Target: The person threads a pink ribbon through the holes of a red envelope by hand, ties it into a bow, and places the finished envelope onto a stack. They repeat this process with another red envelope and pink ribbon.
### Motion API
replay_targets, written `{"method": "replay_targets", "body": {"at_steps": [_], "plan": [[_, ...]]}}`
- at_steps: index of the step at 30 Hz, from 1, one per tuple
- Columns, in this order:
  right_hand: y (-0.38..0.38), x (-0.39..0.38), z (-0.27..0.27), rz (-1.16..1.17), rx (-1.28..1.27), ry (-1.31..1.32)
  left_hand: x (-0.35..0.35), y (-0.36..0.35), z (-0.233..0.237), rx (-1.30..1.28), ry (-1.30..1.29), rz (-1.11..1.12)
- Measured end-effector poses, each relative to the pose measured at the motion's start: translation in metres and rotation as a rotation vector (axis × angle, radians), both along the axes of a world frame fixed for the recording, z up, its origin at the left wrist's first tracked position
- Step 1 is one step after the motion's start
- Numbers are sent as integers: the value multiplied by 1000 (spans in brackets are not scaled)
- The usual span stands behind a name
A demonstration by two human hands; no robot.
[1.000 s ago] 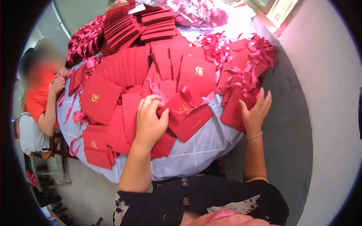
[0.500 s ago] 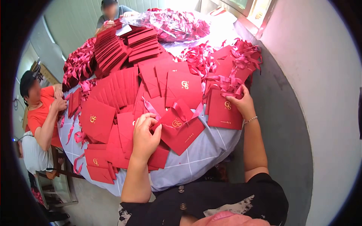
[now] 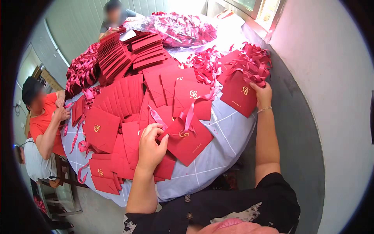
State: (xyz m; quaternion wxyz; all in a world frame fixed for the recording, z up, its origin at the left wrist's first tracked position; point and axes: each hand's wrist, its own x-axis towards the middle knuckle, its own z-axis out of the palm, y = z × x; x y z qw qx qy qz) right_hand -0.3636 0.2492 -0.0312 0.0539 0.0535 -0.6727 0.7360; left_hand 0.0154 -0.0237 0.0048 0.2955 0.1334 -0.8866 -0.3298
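My left hand [image 3: 152, 146] pinches the left corner of a flat red paper bag [image 3: 191, 146] with a gold monogram. A pink ribbon [image 3: 189, 117] loops up from this bag. At the right side of the table, my right hand [image 3: 261, 93] has its fingers closed on the upper right edge of another red bag with a gold monogram [image 3: 238, 97]. That bag lies against a heap of ribboned bags [image 3: 253, 62]; my fingertips are partly hidden by ribbon. More flat bags [image 3: 193, 93] overlap just beyond my left hand.
Stacks of red bags [image 3: 148, 48] and a clear plastic sack of ribbons [image 3: 183, 31] stand further back on the cloth-covered table [image 3: 218, 160]. A person in orange [image 3: 44, 121] works at the left, another person [image 3: 117, 17] at the far side. A wall [image 3: 343, 117] rises on the right.
My right hand has moved right and slightly toward the ribbon heap, taking its bag away from the middle pile. My left hand stays nearly in place; the ribbon on its bag has shifted.
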Motion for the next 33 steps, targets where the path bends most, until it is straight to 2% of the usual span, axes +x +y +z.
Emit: {"method": "replay_targets", "body": {"at_steps": [2, 4, 9, 11, 16, 18, 20, 23, 25, 26, 28, 29, 31, 33], "plan": [[-4, -14, -4, 3, -36, -33, -1, 0, 0, 15, -1, 2], [-15, -15, -3, 114, -101, -163, -1, -2, -4, 54, -6, 2], [-28, -29, -13, 103, -59, -114, -1, -1, -3, 23, -17, -3], [-29, -46, -12, -35, 29, -59, -3, -2, -3, 56, -16, -3], [-30, -88, -5, -177, 33, 116, -3, -3, -3, 24, -13, -13], [-29, -104, -1, -292, 223, 232, -3, -2, -3, 65, -27, -7], [-29, -114, -3, -300, 232, 214, -4, -4, -3, 2, -8, -20], [-35, -129, -16, -361, 309, 246, -4, -3, -3, 54, -29, -11], [-44, -128, -21, -793, 682, 343, -3, -2, -1, 53, -34, -5], [-44, -128, -21, -789, 683, 347, -4, -2, -1, 48, -37, -6], [-42, -124, -14, -401, 334, 174, -4, -2, -3, 64, -45, 0], [-43, -123, -9, -402, 335, 176, -4, -2, -3, 76, -52, 2], [-50, -124, -5, -258, 107, 67, -3, -1, -2, 72, -61, 0], [-55, -134, -1, -250, 193, 140, -3, -2, 0, 65, -65, 8]]}}
